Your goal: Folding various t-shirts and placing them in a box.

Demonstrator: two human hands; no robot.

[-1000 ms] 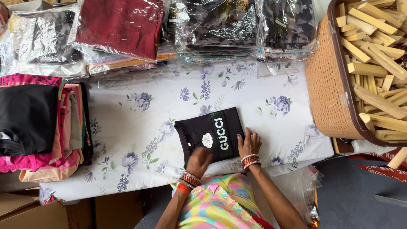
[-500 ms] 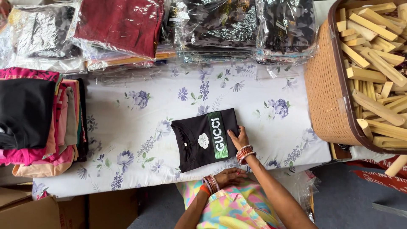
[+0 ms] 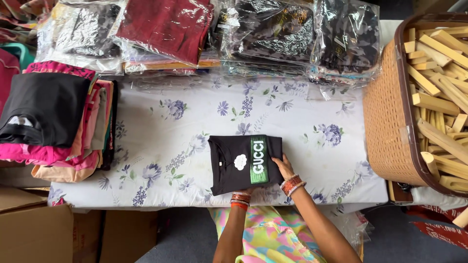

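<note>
Floral tablecloth (image 3: 161, 141) (clothes stacked around) bears a folded black shirt (image 3: 234, 163); both hands apparently grip its near edge.

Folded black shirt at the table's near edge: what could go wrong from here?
1. The folded black shirt lies close to the near edge of the table, with only the left hand and right hand at its near and right sides; it could sag open or slide off.
2. The white tag might snag or crease.
3. The leaning stack of folded clothes may tip if bumped.
</note>
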